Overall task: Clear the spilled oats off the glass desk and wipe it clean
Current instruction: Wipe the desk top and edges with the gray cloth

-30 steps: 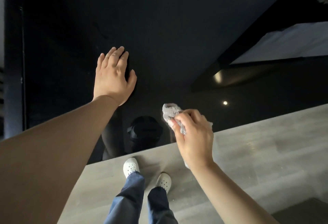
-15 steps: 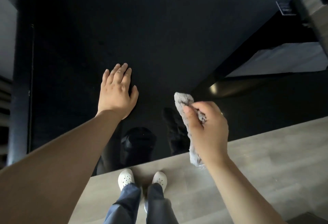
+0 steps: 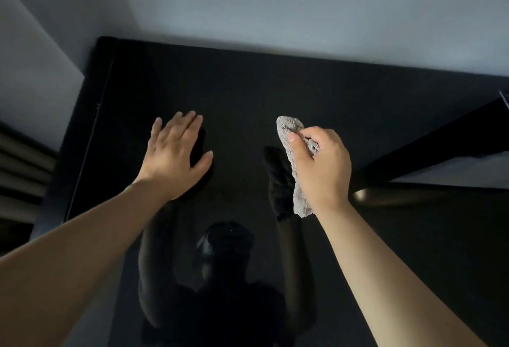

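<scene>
Black glass is filling most of the view: the bench (image 3: 275, 93) is lying dark and glossy against a pale wall (image 3: 275, 11), mirroring the person's arms and head. The left hand (image 3: 173, 159) is resting palm down on the glass, its fingers (image 3: 179, 123) spread flat and holding nothing, seemingly bracing the body. The right hand (image 3: 319, 167) is gripping a grey fluffy cloth (image 3: 287, 129), with its fingers curled closed around the bunched middle; one end is sticking up past the thumb and the other is hanging below the wrist. The cloth is hovering above the bench rather than pressing on it, judging by its separate dark reflection just to the left, though the exact gap is hard to tell.

No oats are showing anywhere on the visible glass, so the clearing appears to be done, or the grains are simply too small and dim to make out on the dark surface. What seems left is the wiping itself: the cloth is looking poised to come down near the middle of the bench. Smears are not visible in this light.
</scene>
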Available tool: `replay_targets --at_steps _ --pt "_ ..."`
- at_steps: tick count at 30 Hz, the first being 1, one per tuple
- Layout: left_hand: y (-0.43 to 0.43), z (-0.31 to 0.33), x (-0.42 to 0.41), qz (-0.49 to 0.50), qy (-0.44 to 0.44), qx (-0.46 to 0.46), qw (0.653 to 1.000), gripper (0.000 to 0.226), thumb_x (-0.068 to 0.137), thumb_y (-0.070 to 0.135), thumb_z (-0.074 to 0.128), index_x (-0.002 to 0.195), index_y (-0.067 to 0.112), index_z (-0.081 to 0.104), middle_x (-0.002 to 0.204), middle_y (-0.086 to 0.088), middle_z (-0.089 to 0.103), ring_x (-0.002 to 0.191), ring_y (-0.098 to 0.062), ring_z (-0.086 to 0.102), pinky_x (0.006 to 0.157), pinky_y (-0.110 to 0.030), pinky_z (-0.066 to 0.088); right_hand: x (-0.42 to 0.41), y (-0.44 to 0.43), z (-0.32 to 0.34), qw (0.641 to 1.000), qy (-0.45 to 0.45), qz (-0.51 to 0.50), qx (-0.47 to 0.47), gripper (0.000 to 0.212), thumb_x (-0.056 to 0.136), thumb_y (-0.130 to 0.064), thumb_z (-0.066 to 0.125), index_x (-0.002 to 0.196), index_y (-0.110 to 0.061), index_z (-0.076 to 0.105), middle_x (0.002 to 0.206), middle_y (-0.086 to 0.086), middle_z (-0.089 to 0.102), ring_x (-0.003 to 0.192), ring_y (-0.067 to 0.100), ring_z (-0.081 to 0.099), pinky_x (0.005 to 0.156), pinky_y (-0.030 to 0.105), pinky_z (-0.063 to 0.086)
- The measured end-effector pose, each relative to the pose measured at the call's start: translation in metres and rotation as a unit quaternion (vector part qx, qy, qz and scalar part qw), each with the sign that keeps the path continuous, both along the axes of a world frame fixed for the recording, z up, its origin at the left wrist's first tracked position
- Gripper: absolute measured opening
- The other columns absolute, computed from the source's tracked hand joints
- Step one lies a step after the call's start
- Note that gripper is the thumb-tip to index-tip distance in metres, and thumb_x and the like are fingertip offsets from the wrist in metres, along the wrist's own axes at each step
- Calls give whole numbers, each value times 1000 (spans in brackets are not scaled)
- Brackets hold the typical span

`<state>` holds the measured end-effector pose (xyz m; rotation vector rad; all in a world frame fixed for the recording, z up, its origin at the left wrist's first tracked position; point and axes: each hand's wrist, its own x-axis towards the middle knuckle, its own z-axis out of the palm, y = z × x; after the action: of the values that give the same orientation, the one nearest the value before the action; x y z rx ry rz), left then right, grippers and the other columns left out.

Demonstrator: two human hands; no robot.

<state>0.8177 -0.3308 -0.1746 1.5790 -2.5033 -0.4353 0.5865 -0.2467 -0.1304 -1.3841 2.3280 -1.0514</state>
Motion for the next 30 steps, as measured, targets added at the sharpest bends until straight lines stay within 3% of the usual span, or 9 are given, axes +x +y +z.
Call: replay_targets --at_steps 3,7,13,17,21,24,28,30 --pt "-8 -14 1 -1 -32 -26 999 76 89 58 26 151 15 25 160 -4 17 149 -19 6 121 -43 3 -14 -45 -7 1000 16 14 -1 19 90 -37 63 96 -20 68 95 -6 62 84 6 55 67 14 39" --pt "-8 -16 3 3 9 -30 1000 69 89 52 34 147 14 36 157 -2 27 148 -17 13 120 -45 11 -32 -108 -14 999 31 25 -14 23 91 -39 60 98 -18 68 97 -3 61 86 12 58 71 27 46" --pt "-11 -17 2 3 26 -19 999 63 90 44 39 145 12 41 155 -3 30 147 -18 17 119 -47 16 -44 -201 -29 997 64 28 -26 24 91 -42 59 102 -24 69 103 -4 66 95 14 60 78 26 45" --pt "-12 -17 3 0 25 -14 1000 62 90 42 40 145 12 41 155 -2 30 147 -19 17 120 -46 15 -48 -240 -43 993 122 10 7 26 93 -42 55 110 -25 68 109 -3 66 101 19 60 75 26 41" --pt "-12 -17 2 2 25 -9 1000 62 90 40 40 145 12 41 156 -2 30 147 -19 17 119 -47 16 -28 -230 -53 988 154 4 13 20 92 -34 60 102 -21 70 101 0 67 94 24 60 67 26 35" --pt "-12 -17 3 0 16 -3 1000 61 90 40 39 145 12 41 156 -2 29 147 -20 17 118 -48 17 -11 -193 -50 979 172 106 -23 12 88 -31 64 88 -21 70 88 -1 66 76 20 59 61 24 31" --pt "-13 -16 3 -3 14 -1 1000 61 89 39 40 144 12 42 155 -3 30 147 -20 18 119 -46 15 -9 -150 -37 972 87 216 34 17 88 -43 61 90 -29 71 91 -11 66 82 11 61 68 30 48" --pt "-13 -16 4 -1 13 -1 1000 61 89 39 40 144 12 42 155 -2 30 147 -19 18 119 -46 14 -18 -160 -30 971 71 224 32 22 87 -48 58 87 -31 71 87 -11 65 82 9 61 71 32 49"
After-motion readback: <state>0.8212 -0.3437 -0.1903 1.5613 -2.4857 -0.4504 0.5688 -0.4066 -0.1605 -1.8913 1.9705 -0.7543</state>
